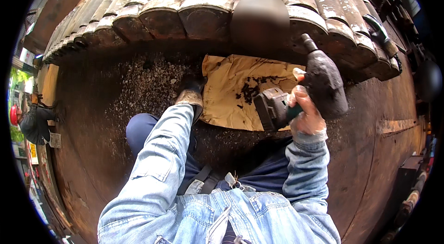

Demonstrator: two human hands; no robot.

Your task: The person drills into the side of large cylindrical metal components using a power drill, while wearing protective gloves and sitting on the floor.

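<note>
My right hand (307,114), in a thin, see-through glove, is closed around the handle of a dark, grimy cordless impact wrench (326,84). Its socket end points up and away, close to the ends of a row of metal cylinders (206,13). The battery base hangs over a crumpled brown paper sheet (226,105) on the floor, where dark crumbs (249,91) lie scattered. Beside the sheet's left edge is my left hand (191,86), dark and in shadow beyond a beige cuff; its fingers cannot be made out.
Pale grit (143,87) covers the dark floor left of the sheet. A person in a red helmet (30,121) is at the far left. What looks like another person's gloved hand (379,31) rests by the cylinders at right. A blurred patch hides one cylinder's end.
</note>
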